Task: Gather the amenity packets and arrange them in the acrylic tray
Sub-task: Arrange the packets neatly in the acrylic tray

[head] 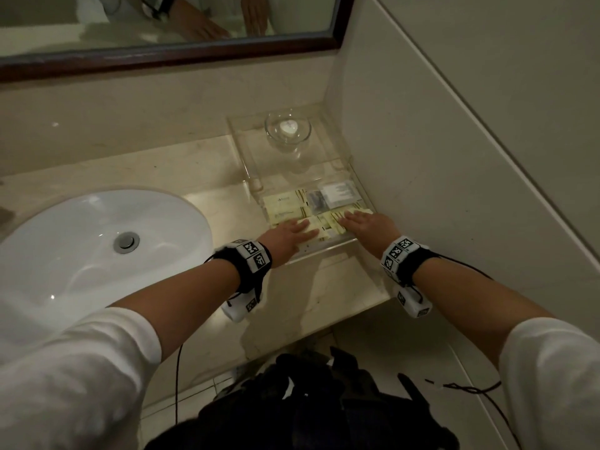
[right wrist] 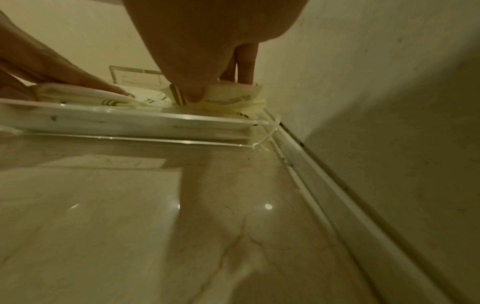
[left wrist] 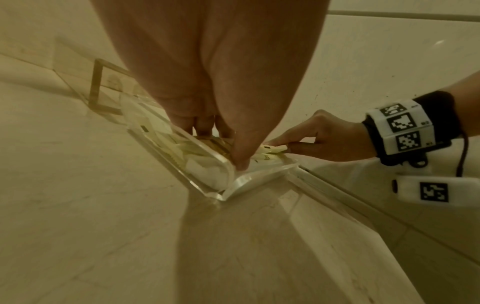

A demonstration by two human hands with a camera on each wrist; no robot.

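A clear acrylic tray (head: 247, 177) stands in the counter's right corner against the wall. Several cream amenity packets (head: 282, 206) and a white packet (head: 337, 191) lie in its near section. My left hand (head: 292, 232) lies flat over the front-left packets, fingers straight. My right hand (head: 363, 222) is over the front-right packets. In the right wrist view its thumb and fingers pinch a cream packet (right wrist: 233, 98) tilted up just behind the tray's front wall (right wrist: 130, 121). In the left wrist view my left thumb (left wrist: 241, 160) points down inside the tray's front corner (left wrist: 207, 185).
A glass bowl (head: 288, 128) holding a small white item sits in the tray's far section. A white sink (head: 97, 241) is set into the marble counter to the left. The wall (head: 454, 157) runs close on the right, a mirror (head: 162, 27) hangs behind, and a black bag (head: 308, 401) lies on the floor.
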